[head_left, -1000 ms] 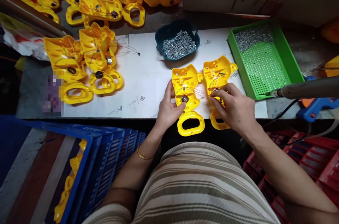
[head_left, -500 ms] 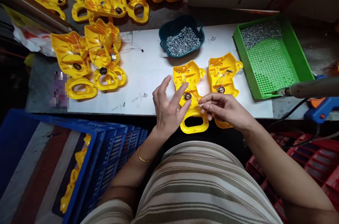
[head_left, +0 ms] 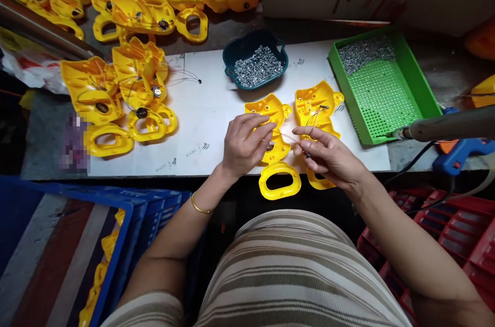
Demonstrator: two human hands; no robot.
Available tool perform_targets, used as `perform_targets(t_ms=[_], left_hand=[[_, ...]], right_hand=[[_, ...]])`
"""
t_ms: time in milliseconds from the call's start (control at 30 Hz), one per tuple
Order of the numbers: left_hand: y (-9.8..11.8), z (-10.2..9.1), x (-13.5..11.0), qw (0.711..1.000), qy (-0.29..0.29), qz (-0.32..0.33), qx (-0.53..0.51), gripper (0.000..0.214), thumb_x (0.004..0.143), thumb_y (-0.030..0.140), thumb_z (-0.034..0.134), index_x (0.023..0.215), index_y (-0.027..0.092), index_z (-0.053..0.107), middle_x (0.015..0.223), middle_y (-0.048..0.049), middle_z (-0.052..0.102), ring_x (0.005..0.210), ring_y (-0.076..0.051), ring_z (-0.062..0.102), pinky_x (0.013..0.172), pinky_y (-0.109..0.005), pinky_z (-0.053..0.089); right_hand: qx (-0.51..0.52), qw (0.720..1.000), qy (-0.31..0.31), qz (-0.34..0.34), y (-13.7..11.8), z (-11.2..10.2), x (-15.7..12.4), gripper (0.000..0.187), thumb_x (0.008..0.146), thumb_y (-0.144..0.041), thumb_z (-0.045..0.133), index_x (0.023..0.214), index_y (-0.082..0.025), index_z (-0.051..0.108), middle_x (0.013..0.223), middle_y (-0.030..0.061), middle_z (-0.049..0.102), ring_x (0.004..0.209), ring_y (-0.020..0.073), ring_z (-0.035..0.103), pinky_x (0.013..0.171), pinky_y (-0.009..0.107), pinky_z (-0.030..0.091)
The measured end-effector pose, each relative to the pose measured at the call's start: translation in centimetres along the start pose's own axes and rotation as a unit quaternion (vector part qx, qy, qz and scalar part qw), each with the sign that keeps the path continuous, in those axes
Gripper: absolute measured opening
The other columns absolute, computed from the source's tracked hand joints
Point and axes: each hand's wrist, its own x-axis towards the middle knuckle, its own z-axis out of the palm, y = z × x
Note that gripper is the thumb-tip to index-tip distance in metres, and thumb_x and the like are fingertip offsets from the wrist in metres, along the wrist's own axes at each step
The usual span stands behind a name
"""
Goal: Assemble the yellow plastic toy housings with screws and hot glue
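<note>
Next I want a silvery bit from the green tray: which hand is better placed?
The right hand, I'd judge: it is nearer the tray, and the left hand would likely cross over the right. Both are at the wires, so the right may need to come clear first.

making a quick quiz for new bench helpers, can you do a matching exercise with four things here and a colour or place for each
Things:
1. bowl
2. tray
3. bracelet
4. thin red wire

Colours or places:
A. between the left hand and right hand
B. gold-coloured
C. dark teal
D. bright green

Right pairs: 1-C, 2-D, 3-B, 4-A
</note>
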Motion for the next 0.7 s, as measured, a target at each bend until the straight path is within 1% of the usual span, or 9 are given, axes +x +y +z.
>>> perform_targets(t_ms=[100, 167, 267, 333, 433, 533, 633, 667, 700], left_hand=[[0.0, -0.4, 0.0, 0.996, 0.023, -0.029, -0.078, 0.029, 0.095, 0.023, 0.043, 0.116, 0.018, 0.064, 0.117, -0.0089, 0.068, 0.109, -0.021, 0.056, 0.094, -0.04, 0.047], [0.2, -0.7, 0.1, 0.993, 0.014, -0.047, -0.109, 0.033, 0.097, 0.024, 0.039, 0.12, 0.02, 0.062, 0.119, -0.0074, 0.067, 0.116, -0.021, 0.054, 0.098, -0.042, 0.043], [0.5, -0.8, 0.7, 0.993, -0.044, -0.026, -0.109, 0.034, 0.098, 0.027, 0.038, 0.122, 0.024, 0.062, 0.112, -0.0053, 0.07, 0.117, -0.022, 0.054, 0.107, -0.047, 0.031], [0.3, -0.7, 1.2, 0.992, -0.084, 0.005, -0.097, 0.031, 0.097, 0.032, 0.042, 0.117, 0.025, 0.065, 0.097, -0.0033, 0.072, 0.106, -0.022, 0.059, 0.108, -0.048, 0.024], [-0.4, -0.6, 1.9, 0.99, -0.1, 0.043, -0.092, 0.026, 0.095, 0.037, 0.049, 0.105, 0.024, 0.07, 0.079, -0.0014, 0.068, 0.088, -0.019, 0.058, 0.102, -0.045, 0.029], [-1.0, -0.6, 2.2, 0.987, -0.093, 0.073, -0.108, 0.023, 0.094, 0.034, 0.053, 0.095, 0.021, 0.071, 0.077, -0.0029, 0.065, 0.086, -0.019, 0.055, 0.092, -0.041, 0.036], [-1.2, -0.8, 2.2, 0.984, -0.102, 0.079, -0.124, 0.023, 0.095, 0.033, 0.051, 0.093, 0.02, 0.07, 0.078, -0.0033, 0.065, 0.085, -0.019, 0.053, 0.086, -0.037, 0.039], [-1.2, -0.8, 2.2, 0.983, -0.105, 0.078, -0.127, 0.023, 0.096, 0.034, 0.05, 0.093, 0.021, 0.07, 0.077, -0.0031, 0.065, 0.085, -0.019, 0.053, 0.085, -0.036, 0.04], [-1.2, -0.8, 2.2, 0.983, -0.109, 0.077, -0.128, 0.024, 0.096, 0.035, 0.049, 0.093, 0.021, 0.07, 0.077, -0.003, 0.065, 0.084, -0.019, 0.053, 0.084, -0.036, 0.04]], right_hand=[[0.021, 1.0, -0.004, 0.005, 0.3, 0.1, 0.4, 0.043, 0.069, -0.028, 0.081, 0.104, -0.017, 0.059, 0.072, -0.0012, 0.069, 0.043, 0.0024, 0.051, 0.034, 0.011, 0.02], [0.023, 1.0, -0.012, 0.002, 0.5, 0.3, 0.6, 0.041, 0.069, -0.028, 0.081, 0.101, -0.017, 0.058, 0.072, -0.0004, 0.07, 0.043, 0.0028, 0.051, 0.034, 0.011, 0.023], [0.009, 1.0, -0.025, 0.002, 0.8, 0.7, 1.0, 0.037, 0.069, -0.029, 0.081, 0.095, -0.017, 0.057, 0.072, 0.0003, 0.071, 0.042, 0.0029, 0.051, 0.034, 0.011, 0.027], [-0.001, 1.0, -0.029, -0.002, 0.9, 0.9, 1.2, 0.037, 0.069, -0.031, 0.081, 0.094, -0.017, 0.058, 0.072, 0.0002, 0.071, 0.041, 0.0028, 0.051, 0.034, 0.011, 0.029], [-0.033, 0.999, -0.033, -0.006, 0.9, 0.8, 1.3, 0.038, 0.068, -0.035, 0.082, 0.094, -0.016, 0.062, 0.072, 0.0004, 0.071, 0.046, 0.0045, 0.057, 0.036, 0.012, 0.037], [-0.1, 0.995, -0.02, 0.007, 1.1, 0.5, 1.3, 0.041, 0.066, -0.04, 0.083, 0.095, -0.016, 0.067, 0.077, 0.0033, 0.072, 0.061, 0.0096, 0.066, 0.047, 0.015, 0.049], [-0.181, 0.983, 0.006, 0.011, 1.3, 0.4, 1.4, 0.044, 0.064, -0.049, 0.081, 0.092, -0.016, 0.07, 0.079, 0.0058, 0.073, 0.067, 0.0132, 0.068, 0.056, 0.021, 0.054], [-0.215, 0.977, 0.014, -0.006, 1.4, 0.4, 1.5, 0.043, 0.065, -0.051, 0.08, 0.089, -0.016, 0.071, 0.079, 0.0061, 0.072, 0.067, 0.0138, 0.067, 0.057, 0.024, 0.055], [-0.257, 0.965, 0.024, -0.041, 1.5, 0.5, 1.5, 0.041, 0.066, -0.052, 0.079, 0.086, -0.017, 0.072, 0.08, 0.0063, 0.072, 0.068, 0.0144, 0.066, 0.059, 0.026, 0.055]])
